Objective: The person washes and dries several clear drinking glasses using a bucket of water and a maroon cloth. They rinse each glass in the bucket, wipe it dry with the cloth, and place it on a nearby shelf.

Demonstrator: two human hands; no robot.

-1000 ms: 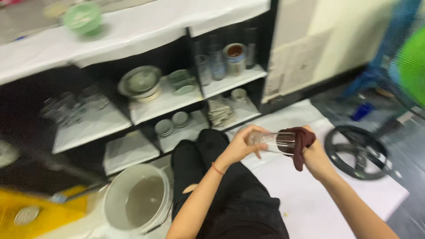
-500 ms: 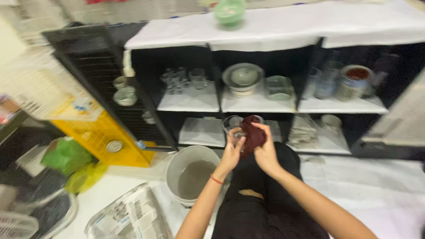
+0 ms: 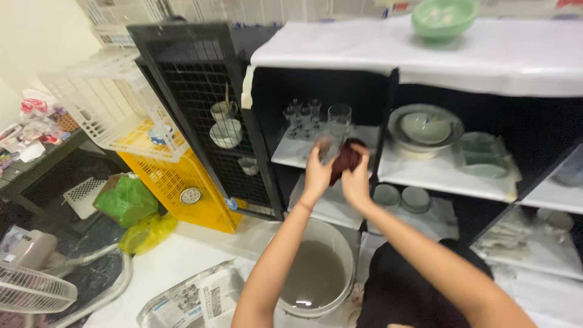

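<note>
My left hand [image 3: 316, 173] grips a clear drinking glass [image 3: 328, 149], raised in front of the upper left shelf. My right hand [image 3: 355, 179] holds a dark red cloth [image 3: 346, 159] pressed against that glass. Both arms reach forward from the bottom of the view. Behind the hands, several clear glasses [image 3: 306, 115] stand on the white-lined shelf [image 3: 291, 155]. Blur hides the lower part of the held glass.
A white bucket [image 3: 316, 276] of murky water sits on the floor below my arms. Stacked bowls [image 3: 425, 129] and small dishes [image 3: 402, 197] fill neighbouring shelves, a green bowl [image 3: 443, 17] sits on top. Left: a black wire rack [image 3: 209, 115], yellow crate [image 3: 176, 188], green bag [image 3: 124, 199], fan [image 3: 36, 291].
My hands, with glass and cloth, have risen from my lap toward the upper left shelf. The view has swung left, bringing the wire rack and yellow crate into sight.
</note>
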